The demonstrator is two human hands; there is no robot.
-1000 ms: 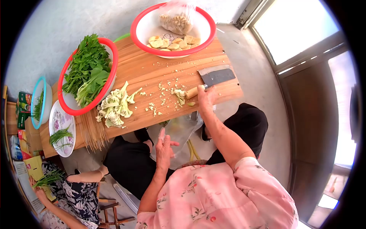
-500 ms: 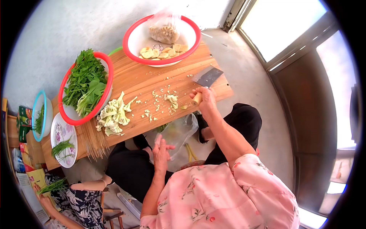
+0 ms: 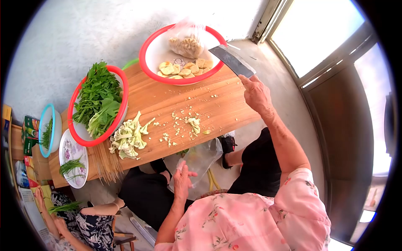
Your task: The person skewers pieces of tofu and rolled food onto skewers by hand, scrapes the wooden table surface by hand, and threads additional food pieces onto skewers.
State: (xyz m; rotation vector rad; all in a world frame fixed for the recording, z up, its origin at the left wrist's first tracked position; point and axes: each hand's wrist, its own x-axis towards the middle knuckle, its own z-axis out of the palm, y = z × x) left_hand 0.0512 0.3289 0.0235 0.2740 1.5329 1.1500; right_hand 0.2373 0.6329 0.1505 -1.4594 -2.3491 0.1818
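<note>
A cleaver (image 3: 233, 62) juts from a person's right hand (image 3: 256, 93), fingers clamped on its mostly hidden handle, by the right end of the wooden tabletop (image 3: 228, 109). Its blade overlaps a red-rimmed bowl (image 3: 180, 81) in this view (whether they touch cannot be told); a careless swing could tip the bowl. A slack grip could drop the steel toward the right knee (image 3: 263, 146). The left hand (image 3: 182, 180), fingers apart, hangs near a clear plastic bag (image 3: 201, 157). Cauliflower crumbs (image 3: 176, 122) could scatter floorward if brushed.

Open lane: table (image 3: 161, 97), ctr frame, btwn bowl (image 3: 143, 59) (upper ctr) & scraps (image 3: 193, 124). Obst.: R hand (image 3: 256, 93) w/ cleaver (image 3: 233, 61), upper R, latter overlapping bowl in view; greens bowl (image 3: 124, 93) + cauliflower (image 3: 129, 137), L; L hand (image 3: 182, 180) by bag (image 3: 200, 155), lower ctr.
</note>
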